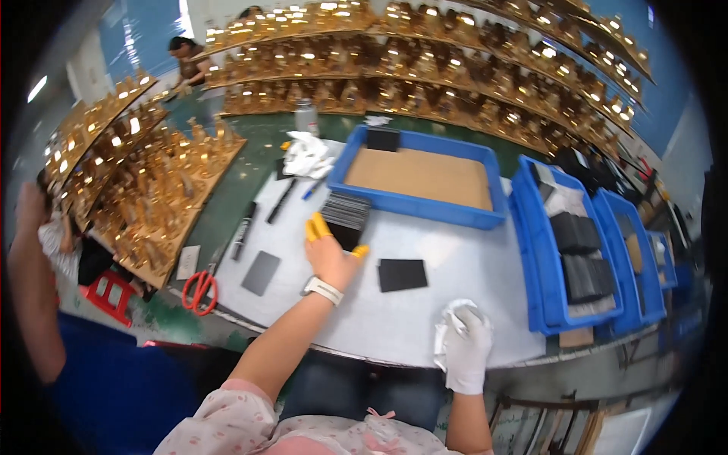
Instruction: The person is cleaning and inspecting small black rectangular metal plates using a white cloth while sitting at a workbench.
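My left hand (331, 256), with yellow finger covers on its fingertips and a white band at the wrist, is at the near end of a stack of thin black plates (347, 211). Its fingers lie along the stack's left side and the thumb at its near right corner. My right hand (466, 350) wears a white glove and is closed on a crumpled white cloth (449, 334) by the table's front edge. Between the hands a black plate (403, 275) lies flat on the white sheet. Left of my forearm lies a single grey plate (262, 273).
A blue tray (493, 208) with a brown bottom holds a small black stack. Blue bins (540, 322) with black plates stand right. Red scissors (200, 294), a marker (243, 231) and a white rag (309, 156) lie left. Gold trophies (303, 57) fill racks behind; people work beyond.
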### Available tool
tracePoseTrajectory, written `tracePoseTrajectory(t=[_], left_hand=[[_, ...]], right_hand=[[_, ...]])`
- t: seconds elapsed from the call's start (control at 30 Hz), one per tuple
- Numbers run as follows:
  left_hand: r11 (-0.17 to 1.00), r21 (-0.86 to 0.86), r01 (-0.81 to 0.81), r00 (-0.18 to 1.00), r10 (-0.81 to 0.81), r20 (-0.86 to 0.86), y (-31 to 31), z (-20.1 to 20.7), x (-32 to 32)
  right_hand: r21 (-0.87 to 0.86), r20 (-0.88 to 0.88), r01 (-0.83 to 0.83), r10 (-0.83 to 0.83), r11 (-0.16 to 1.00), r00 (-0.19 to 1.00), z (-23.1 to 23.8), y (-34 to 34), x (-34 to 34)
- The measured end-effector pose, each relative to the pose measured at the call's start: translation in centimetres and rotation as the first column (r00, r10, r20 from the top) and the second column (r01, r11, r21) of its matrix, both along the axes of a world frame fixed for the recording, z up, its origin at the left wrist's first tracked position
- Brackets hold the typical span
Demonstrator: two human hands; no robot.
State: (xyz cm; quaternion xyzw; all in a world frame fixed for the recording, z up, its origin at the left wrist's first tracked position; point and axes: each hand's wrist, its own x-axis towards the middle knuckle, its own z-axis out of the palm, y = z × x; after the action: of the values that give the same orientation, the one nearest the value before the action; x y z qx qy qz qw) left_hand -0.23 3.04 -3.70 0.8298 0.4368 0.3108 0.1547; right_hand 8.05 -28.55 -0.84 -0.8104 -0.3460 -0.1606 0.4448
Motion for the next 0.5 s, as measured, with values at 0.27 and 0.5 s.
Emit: tracePoseTrajectory(t=[0.27,0.5], left_hand=[[1.0,0.012,-0.002,0.978,0.0,0.206,1.2,-2.2,0.0],[0.999,0.02,-0.034,0.979,0.029,0.2,0.0,-0.8,0.4]], right_hand=[[-0.047,0.024,-0.013,0.014,0.999,1.0,-0.9,-0.7,0.2],[-0.205,0.125,0.203,-0.18,0.957,0.976,0.2,-0.2,-1.0]])
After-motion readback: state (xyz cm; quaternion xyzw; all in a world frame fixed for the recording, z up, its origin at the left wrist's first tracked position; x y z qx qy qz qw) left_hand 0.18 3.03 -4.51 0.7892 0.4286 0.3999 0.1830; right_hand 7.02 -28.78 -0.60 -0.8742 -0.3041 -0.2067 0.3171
